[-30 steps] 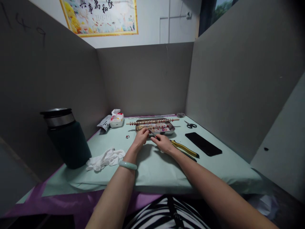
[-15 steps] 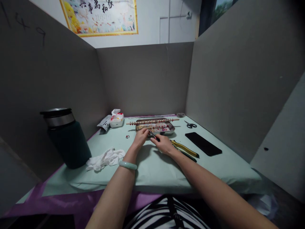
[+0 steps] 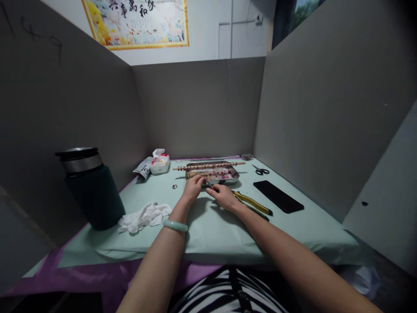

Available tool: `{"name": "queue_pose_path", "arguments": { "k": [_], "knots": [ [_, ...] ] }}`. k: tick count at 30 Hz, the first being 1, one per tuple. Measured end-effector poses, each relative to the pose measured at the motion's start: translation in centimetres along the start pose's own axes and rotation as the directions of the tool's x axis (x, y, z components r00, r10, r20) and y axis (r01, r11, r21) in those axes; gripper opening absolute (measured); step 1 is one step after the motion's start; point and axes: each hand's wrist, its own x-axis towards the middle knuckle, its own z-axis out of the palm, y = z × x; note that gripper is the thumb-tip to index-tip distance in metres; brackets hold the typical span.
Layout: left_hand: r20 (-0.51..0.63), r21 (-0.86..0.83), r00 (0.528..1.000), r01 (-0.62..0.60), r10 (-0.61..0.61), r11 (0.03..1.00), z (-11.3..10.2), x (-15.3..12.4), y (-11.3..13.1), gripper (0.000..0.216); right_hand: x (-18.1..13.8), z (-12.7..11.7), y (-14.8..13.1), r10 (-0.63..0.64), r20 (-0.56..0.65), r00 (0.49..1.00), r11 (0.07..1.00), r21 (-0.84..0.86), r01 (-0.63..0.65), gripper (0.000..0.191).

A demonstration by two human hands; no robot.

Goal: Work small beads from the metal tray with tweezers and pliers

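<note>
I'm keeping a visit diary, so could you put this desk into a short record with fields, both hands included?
Left hand: fingers curled by the tip of a slim tool; anything pinched is too small to tell
Right hand: holds the slim tool
Beyond the hands: metal tray of small bits, a beaded stick across it
Right side: yellow-handled pliers, scissors, flat black slab
Left side: dark bottle, crumpled white cloth, tissue pack

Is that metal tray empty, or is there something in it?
Not empty: small gold and red pieces show inside the tray; how deep they lie, I can't tell.
</note>
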Motion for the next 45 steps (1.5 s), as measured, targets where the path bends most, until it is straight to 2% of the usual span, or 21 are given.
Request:
{"name": "queue_pose_path", "arguments": {
  "k": [3, 6, 8, 11, 17, 21, 24, 27, 31, 34, 36, 38, 42, 45],
  "knots": [
    [0.062, -0.159, 0.996, 0.076, -0.067, 0.984, -0.1, -0.2, 0.2, 0.022, -0.1, -0.2, -0.2, 0.04, 0.128, 0.991, 0.964, 0.256, -0.072, 0.035],
    [0.185, -0.336, 0.966, 0.233, -0.178, 0.913, -0.2, -0.5, 0.6, 0.024, -0.2, -0.5, -0.4, 0.099, 0.294, 0.951, 0.838, 0.49, -0.239, 0.039],
    [0.231, -0.403, 0.952, 0.283, -0.202, 0.87, -0.3, -0.7, 1.0, 0.024, -0.3, -0.6, -0.4, 0.105, 0.362, 0.926, 0.771, 0.559, -0.306, 0.042],
    [0.255, -0.444, 0.944, 0.308, -0.211, 0.842, -0.5, -1.0, 1.5, 0.023, -0.2, -0.8, -0.2, 0.102, 0.385, 0.917, 0.744, 0.583, -0.327, 0.044],
    [0.263, -0.463, 0.941, 0.317, -0.214, 0.828, -0.6, -1.1, 1.8, 0.023, -0.1, -0.6, 0.0, 0.099, 0.321, 0.942, 0.81, 0.523, -0.264, 0.042],
    [0.229, -0.405, 0.953, 0.28, -0.2, 0.87, -0.5, -0.8, 1.1, 0.024, 0.0, -0.5, 0.0, 0.04, 0.165, 0.985, 0.933, 0.346, -0.096, 0.039],
    [0.218, -0.356, 0.959, 0.254, -0.184, 0.899, -0.3, -0.5, 0.5, 0.024, 0.2, -0.4, 0.3, -0.027, 0.092, 0.995, 0.978, 0.21, 0.007, 0.038],
    [0.181, -0.267, 0.97, 0.21, -0.165, 0.941, -0.2, -0.2, 0.0, 0.023, 0.3, -0.4, 0.5, -0.054, 0.069, 0.996, 0.991, 0.13, 0.044, 0.038],
    [0.048, -0.019, 0.997, 0.066, -0.065, 0.998, 0.0, 0.0, -0.1, 0.02, 0.2, -0.3, 0.4, -0.033, 0.031, 0.999, 0.999, 0.025, 0.032, 0.036],
    [0.0, 0.149, 1.0, -0.006, 0.006, 0.989, 0.1, -0.1, -0.1, 0.023, 0.0, -0.1, 0.2, -0.012, 0.049, 0.999, 0.996, 0.094, 0.007, 0.034],
    [-0.013, 0.225, 1.0, -0.012, 0.016, 0.974, 0.1, -0.3, 0.0, 0.024, -0.1, 0.0, 0.1, 0.032, 0.108, 0.994, 0.972, 0.226, -0.056, 0.035],
    [-0.017, 0.272, 1.0, -0.019, 0.024, 0.962, 0.1, -0.4, 0.1, 0.024, -0.1, 0.0, 0.1, 0.056, 0.145, 0.988, 0.954, 0.282, -0.096, 0.036],
    [-0.029, 0.236, 0.999, -0.028, 0.036, 0.971, 0.3, -0.4, 0.0, 0.025, 0.3, 0.3, 0.5, -0.009, 0.042, 0.999, 0.991, 0.133, 0.003, 0.035],
    [0.009, 0.084, 1.0, 0.003, -0.003, 0.996, 0.4, -0.3, -0.3, 0.026, 0.6, 0.4, 0.8, -0.015, 0.022, 1.0, 0.998, 0.062, 0.014, 0.036]
  ]
}}
